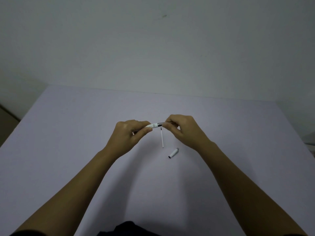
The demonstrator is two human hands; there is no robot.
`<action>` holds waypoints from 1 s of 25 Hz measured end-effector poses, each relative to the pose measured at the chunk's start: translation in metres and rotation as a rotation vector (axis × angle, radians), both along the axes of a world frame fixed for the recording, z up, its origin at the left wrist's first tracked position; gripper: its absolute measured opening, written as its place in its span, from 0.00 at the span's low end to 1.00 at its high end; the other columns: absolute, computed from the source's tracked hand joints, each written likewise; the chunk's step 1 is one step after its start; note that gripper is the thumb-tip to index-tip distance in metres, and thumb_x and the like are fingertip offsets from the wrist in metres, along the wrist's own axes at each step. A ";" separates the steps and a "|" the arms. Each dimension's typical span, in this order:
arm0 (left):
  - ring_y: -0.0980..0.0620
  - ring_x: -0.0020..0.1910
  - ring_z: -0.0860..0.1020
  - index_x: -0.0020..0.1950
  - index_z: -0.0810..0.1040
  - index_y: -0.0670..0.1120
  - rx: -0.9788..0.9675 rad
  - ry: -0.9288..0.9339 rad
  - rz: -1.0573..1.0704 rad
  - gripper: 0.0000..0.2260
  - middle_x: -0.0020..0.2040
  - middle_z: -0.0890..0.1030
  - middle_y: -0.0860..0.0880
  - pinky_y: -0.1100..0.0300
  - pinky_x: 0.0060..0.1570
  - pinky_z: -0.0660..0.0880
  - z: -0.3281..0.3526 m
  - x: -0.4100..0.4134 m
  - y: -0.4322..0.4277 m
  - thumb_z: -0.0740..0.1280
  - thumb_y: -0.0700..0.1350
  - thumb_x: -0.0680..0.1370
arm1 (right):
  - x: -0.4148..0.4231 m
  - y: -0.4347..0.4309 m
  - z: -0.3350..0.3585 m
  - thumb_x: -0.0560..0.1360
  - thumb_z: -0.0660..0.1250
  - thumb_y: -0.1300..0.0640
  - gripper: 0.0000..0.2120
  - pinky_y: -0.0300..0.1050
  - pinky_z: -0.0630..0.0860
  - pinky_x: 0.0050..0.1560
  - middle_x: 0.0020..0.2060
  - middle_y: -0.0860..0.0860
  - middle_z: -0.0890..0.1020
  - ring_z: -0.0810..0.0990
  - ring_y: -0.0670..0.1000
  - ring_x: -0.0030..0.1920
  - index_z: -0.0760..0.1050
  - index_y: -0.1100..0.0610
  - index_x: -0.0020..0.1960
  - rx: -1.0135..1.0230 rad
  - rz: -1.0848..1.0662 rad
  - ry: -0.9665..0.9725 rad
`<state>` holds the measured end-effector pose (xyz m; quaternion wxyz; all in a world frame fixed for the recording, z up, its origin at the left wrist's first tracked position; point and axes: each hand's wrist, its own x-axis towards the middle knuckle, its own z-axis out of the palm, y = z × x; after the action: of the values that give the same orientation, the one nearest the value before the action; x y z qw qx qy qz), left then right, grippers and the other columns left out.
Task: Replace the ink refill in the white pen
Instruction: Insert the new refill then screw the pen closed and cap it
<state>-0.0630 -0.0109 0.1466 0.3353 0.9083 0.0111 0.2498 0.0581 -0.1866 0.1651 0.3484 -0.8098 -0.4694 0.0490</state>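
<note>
The white pen (154,125), with a small printed pattern and a grey metal ring, is held level above the table between both hands. My left hand (129,135) grips its barrel end. My right hand (182,129) pinches the grey tip section; the tip itself is hidden by the fingers. A thin white ink refill (162,137) with a dark tip lies on the table just below the pen, pointing away from me. The white pen cap (173,153) lies on its side nearer to me, right of the refill.
The pale lilac table (68,133) spans the view, its far edge meeting a plain wall. Its left edge drops off near a dark floor strip. Dark clothing shows at the bottom centre.
</note>
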 end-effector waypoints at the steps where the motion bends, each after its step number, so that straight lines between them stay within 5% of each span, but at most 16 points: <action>1: 0.53 0.31 0.74 0.50 0.83 0.49 -0.002 0.002 -0.003 0.08 0.30 0.81 0.49 0.67 0.32 0.68 0.000 0.000 0.000 0.67 0.48 0.74 | 0.001 -0.001 -0.001 0.74 0.67 0.51 0.09 0.45 0.75 0.40 0.36 0.51 0.81 0.77 0.49 0.36 0.77 0.57 0.45 -0.008 -0.011 0.012; 5: 0.53 0.30 0.74 0.50 0.83 0.49 -0.001 -0.001 -0.007 0.08 0.31 0.81 0.49 0.67 0.32 0.67 0.001 0.000 -0.001 0.67 0.48 0.74 | 0.001 -0.001 0.001 0.72 0.70 0.52 0.09 0.32 0.73 0.43 0.38 0.48 0.79 0.77 0.46 0.39 0.76 0.56 0.47 0.040 -0.003 0.037; 8: 0.52 0.32 0.74 0.50 0.83 0.48 -0.022 -0.006 -0.014 0.08 0.31 0.81 0.48 0.67 0.32 0.68 0.002 0.001 -0.002 0.67 0.48 0.74 | 0.002 -0.001 0.002 0.75 0.65 0.51 0.11 0.43 0.73 0.38 0.35 0.53 0.80 0.76 0.51 0.35 0.77 0.59 0.43 -0.007 0.005 -0.035; 11: 0.53 0.29 0.75 0.50 0.83 0.48 -0.006 -0.001 -0.018 0.09 0.31 0.82 0.48 0.66 0.32 0.69 0.002 0.001 -0.003 0.66 0.48 0.74 | 0.001 -0.001 0.003 0.74 0.67 0.52 0.10 0.36 0.73 0.42 0.39 0.49 0.79 0.76 0.48 0.39 0.76 0.58 0.48 0.001 0.029 -0.054; 14: 0.53 0.29 0.75 0.50 0.83 0.48 -0.012 -0.003 -0.021 0.09 0.31 0.82 0.48 0.64 0.31 0.69 0.001 0.001 -0.004 0.66 0.48 0.75 | 0.002 0.000 0.003 0.76 0.65 0.53 0.09 0.44 0.73 0.39 0.37 0.53 0.80 0.75 0.50 0.36 0.76 0.59 0.45 -0.027 0.041 -0.077; 25: 0.54 0.29 0.74 0.50 0.83 0.47 0.015 -0.021 -0.021 0.08 0.31 0.82 0.48 0.65 0.31 0.68 0.005 0.003 -0.007 0.67 0.47 0.74 | 0.003 -0.001 0.004 0.77 0.60 0.53 0.12 0.45 0.72 0.37 0.36 0.53 0.80 0.75 0.52 0.35 0.76 0.60 0.44 -0.031 0.064 -0.145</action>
<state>-0.0602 -0.0175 0.1519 0.3310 0.9083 -0.0037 0.2558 0.0608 -0.1877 0.1687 0.2990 -0.8011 -0.5184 0.0085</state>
